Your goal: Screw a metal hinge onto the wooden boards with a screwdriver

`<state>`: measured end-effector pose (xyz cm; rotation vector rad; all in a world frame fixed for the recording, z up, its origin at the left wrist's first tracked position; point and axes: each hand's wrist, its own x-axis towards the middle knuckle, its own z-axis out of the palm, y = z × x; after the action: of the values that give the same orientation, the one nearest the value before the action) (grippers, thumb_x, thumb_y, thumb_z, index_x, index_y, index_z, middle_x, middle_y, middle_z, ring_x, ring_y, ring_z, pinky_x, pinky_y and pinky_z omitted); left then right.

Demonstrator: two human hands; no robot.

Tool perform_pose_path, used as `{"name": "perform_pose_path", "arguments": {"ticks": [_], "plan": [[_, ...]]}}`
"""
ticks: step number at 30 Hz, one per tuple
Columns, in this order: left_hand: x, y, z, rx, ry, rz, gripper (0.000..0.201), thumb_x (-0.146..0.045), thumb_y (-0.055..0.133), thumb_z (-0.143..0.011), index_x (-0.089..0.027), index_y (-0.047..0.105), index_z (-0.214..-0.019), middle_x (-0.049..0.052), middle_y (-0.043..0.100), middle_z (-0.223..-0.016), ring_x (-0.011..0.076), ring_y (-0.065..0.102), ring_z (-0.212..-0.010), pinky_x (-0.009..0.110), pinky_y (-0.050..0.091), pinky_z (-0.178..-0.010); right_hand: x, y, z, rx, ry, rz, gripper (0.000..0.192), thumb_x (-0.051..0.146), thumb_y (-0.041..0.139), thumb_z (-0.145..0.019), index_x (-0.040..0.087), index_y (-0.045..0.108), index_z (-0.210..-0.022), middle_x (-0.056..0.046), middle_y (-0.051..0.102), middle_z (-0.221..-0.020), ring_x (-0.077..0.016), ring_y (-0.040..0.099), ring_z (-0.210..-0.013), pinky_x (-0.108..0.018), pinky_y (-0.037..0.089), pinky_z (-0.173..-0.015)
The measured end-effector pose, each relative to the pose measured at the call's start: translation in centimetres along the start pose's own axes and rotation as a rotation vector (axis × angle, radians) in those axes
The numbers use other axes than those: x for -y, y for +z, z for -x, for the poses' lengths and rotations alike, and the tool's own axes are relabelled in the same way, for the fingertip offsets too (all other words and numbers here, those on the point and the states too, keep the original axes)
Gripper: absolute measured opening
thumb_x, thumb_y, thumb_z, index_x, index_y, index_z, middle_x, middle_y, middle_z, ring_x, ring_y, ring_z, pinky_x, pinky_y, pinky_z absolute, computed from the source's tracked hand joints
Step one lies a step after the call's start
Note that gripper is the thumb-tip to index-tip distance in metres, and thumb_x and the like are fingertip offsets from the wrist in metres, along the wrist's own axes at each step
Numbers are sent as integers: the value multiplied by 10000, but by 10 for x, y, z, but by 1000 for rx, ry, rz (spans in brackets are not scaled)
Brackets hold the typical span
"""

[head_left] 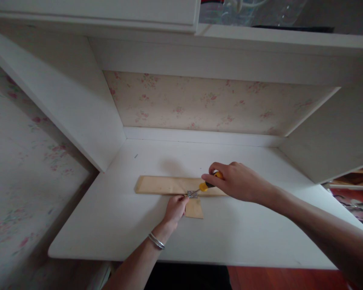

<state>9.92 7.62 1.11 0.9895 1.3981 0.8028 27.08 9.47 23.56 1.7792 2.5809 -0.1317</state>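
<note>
Gripping one yellow-handled screwdriver at frame centre, the right hand is closed round its handle. The left hand pinches one small metal bracket where two wooden strips meet on the white desk.

The long strip and the short piece look like pale, unfinished wood with a matt face. A small bracket at their joint looks like bright metal. The screwdriver has a glossy yellow and black plastic handle and a metal shaft. The desk top is smooth, matt white. The back panel shows floral paper. The bangle is shiny metal.
</note>
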Motion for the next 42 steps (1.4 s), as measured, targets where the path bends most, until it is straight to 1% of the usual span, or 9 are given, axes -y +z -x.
{"name": "perform_pose_path", "arguments": {"ticks": [6,11,16,23,28,32,34,38,42], "plan": [[0,-1,-2,14,-22,19,272,-383,550,-709,-160,515,-558,-28,407,-412,84,347,-373,209,204,-374,5,-6,4,-5,-146,-37,285,396,480,-876,256,542,-1117,-26,654,-909,-202,602,-735,-282,363,-621],[-1,-1,-2,40,-31,78,282,-402,565,-694,-160,499,-563,-32,393,-427,81,336,-379,216,189,-376,7,-7,-1,24,-3,84,445,610,355,-906,230,571,-989,-51,629,-703,-248,590,-623,-300,336,-546],[-1,-2,-3,75,-47,125,280,-408,591,-672,-148,519,-596,-38,392,-441,68,305,-382,217,178,-389,6,-14,-7,89,-136,35,276,413,432,-912,268,541,-1119,-43,662,-869,-221,613,-727,-287,365,-604],[-6,-2,0,88,-56,128,302,-427,624,-684,-141,539,-636,-39,407,-470,69,329,-401,219,184,-400,14,-22,-19,104,-59,166,473,564,299,-929,225,628,-961,-90,645,-755,-275,614,-711,-333,391,-603],[-6,-2,0,94,-62,145,310,-437,618,-670,-152,512,-612,-39,404,-458,66,323,-389,216,176,-393,19,-27,-21,109,-216,107,316,368,459,-867,250,541,-1148,-70,639,-1043,-245,612,-815,-319,407,-649],[-3,-2,-2,95,-56,124,266,-401,586,-681,-151,523,-615,-35,408,-456,71,334,-387,214,187,-386,21,-27,-25,152,-118,184,462,594,360,-891,208,581,-1017,-107,646,-828,-283,610,-721,-349,408,-606],[-1,-2,-4,94,-55,113,257,-396,573,-689,-147,545,-633,-33,412,-459,75,341,-386,215,192,-384,23,-27,-27,145,-88,230,471,580,329,-907,198,589,-995,-112,635,-758,-291,609,-694,-357,406,-596],[2,-2,-5,86,-53,98,265,-396,575,-693,-139,556,-631,-30,418,-454,76,344,-383,216,199,-387,25,-29,-30,161,-192,176,298,415,446,-879,245,552,-1099,-83,655,-861,-263,614,-727,-332,402,-609],[1,-3,-4,89,-65,129,280,-410,597,-696,-137,564,-641,-31,423,-468,73,347,-388,217,193,-391,29,-31,-33,193,-134,174,444,591,390,-882,224,592,-1032,-99,647,-804,-276,611,-713,-337,406,-597]]}}
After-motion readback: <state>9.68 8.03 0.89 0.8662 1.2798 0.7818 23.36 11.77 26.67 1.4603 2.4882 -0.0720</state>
